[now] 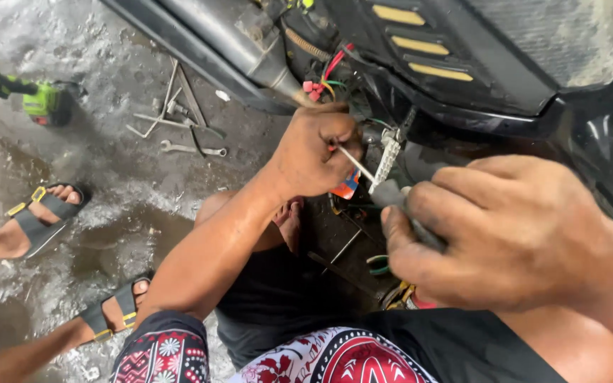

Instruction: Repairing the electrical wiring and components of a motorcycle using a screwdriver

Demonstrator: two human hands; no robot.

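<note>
While another person's sandalled feet (pixel 44 216) and a green cordless drill (pixel 33 96) lie far left of the hands, loose wrenches (pixel 179 120) rest nearer on wet concrete. Left hand (pixel 317 152) pinches a thin wire (pixel 355 167) beside the footpeg (pixel 386 162). Right hand (pixel 501 230) is closed on a grey tool handle (pixel 399 202) pointing at the wiring under the black motorcycle body (pixel 477 78). Judgement: steady the wire, work in small strokes.
</note>
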